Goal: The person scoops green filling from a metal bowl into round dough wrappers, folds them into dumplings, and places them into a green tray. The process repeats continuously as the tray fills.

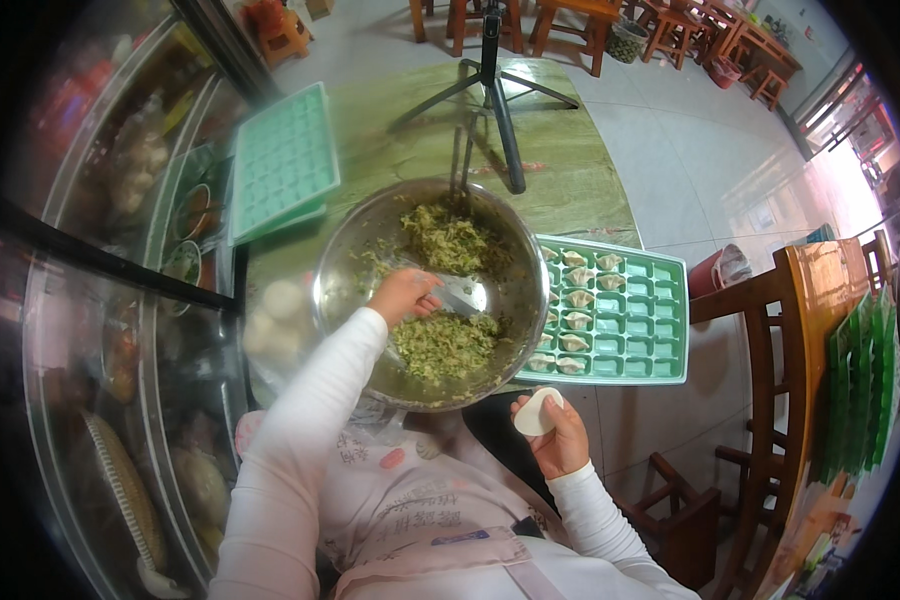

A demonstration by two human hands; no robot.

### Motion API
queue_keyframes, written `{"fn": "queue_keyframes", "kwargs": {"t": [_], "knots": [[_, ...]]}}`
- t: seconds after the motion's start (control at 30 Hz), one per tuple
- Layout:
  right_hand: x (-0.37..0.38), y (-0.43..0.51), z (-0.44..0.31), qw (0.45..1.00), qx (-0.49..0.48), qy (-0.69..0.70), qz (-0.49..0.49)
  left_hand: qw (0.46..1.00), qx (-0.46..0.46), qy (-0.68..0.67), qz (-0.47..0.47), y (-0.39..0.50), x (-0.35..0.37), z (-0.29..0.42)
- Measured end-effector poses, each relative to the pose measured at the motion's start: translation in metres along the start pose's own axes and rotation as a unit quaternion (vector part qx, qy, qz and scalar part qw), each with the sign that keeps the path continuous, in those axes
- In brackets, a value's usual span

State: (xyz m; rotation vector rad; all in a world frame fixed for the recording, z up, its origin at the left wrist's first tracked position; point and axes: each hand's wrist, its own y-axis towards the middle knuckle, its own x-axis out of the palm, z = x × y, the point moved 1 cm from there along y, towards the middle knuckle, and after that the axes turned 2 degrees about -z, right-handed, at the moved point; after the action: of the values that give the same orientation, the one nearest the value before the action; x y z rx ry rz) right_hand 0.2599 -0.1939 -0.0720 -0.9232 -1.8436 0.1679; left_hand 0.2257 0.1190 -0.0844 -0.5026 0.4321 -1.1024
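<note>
My left hand (pixel 406 294) reaches into a large stainless steel bowl (pixel 337 289), between two mounds of chopped green filling (pixel 450 346). Its curled fingers grip what looks like a flat metal spatula (pixel 461 306), its handle hidden in the hand. Outside the bowl's lower right rim, my right hand (pixel 560 439) holds a round dough wrapper (pixel 536 414), thumb pressed on its face. A green compartment tray (pixel 656 369) stands right of the bowl, with folded dumplings (pixel 579 300) in its left columns. The bowl's rim hides part of the tray.
Chopsticks (pixel 461 161) lean in the bowl's far side. Behind stands a black tripod (pixel 495 82) on the green table (pixel 390 112). More green trays (pixel 285 161) lie at left, above pale dough pieces (pixel 277 319) in plastic. A glass display case (pixel 127 300) borders the left side; a wooden chair (pixel 780 322) stands right.
</note>
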Motion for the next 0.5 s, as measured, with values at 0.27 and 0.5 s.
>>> {"fn": "queue_keyframes", "kwargs": {"t": [0.27, 0.5], "knots": [[0.003, -0.001, -0.011, 1.0, -0.027, -0.001, 0.013, 0.992, -0.007, -0.104, -0.063, -0.001, 0.005, 0.001], [0.026, 0.014, -0.044, 0.993, -0.115, 0.023, -0.013, 0.973, 0.021, -0.204, -0.104, -0.028, 0.002, 0.024]]}}
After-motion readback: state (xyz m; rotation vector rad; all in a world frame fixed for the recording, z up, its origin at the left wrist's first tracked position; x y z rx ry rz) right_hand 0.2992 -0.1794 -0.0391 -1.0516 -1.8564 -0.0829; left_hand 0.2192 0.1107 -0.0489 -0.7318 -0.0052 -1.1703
